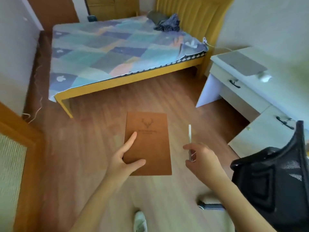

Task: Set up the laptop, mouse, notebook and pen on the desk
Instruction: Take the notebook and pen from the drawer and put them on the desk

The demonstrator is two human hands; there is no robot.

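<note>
From the head camera, the left hand (pixel 124 158) grips a brown notebook (pixel 148 143) at its lower left edge — thumb pressed across the cover, index finger stretched up along the left side, the other fingers hidden beneath. The notebook is held flat in the air above the floor, cover up, with a stamped antler emblem near its top. Just to its right, and not touching it, the right hand (pixel 199 158) pinches a slim white pen (pixel 190 136) between thumb and fingertips; the lower end of the pen sits in the pinch and the rest points up and away from the person.

The other task things lie well apart from the hands, at upper right: a closed grey laptop (pixel 242 63) rests on the white desk (pixel 222 59), and a white mouse (pixel 265 77) sits just beside the laptop's near corner, close to the desk's front edge. The desk has drawers with dark handles.

A black mesh chair (pixel 274 178) stands at lower right, in front of the desk. The wooden floor (pixel 93 148) runs back to a yellow-framed bed (pixel 117 52) covered with a patchwork blanket — a dark bundle of cloth lies at its far end. One light-coloured shoe (pixel 140 221) shows at the bottom edge.
</note>
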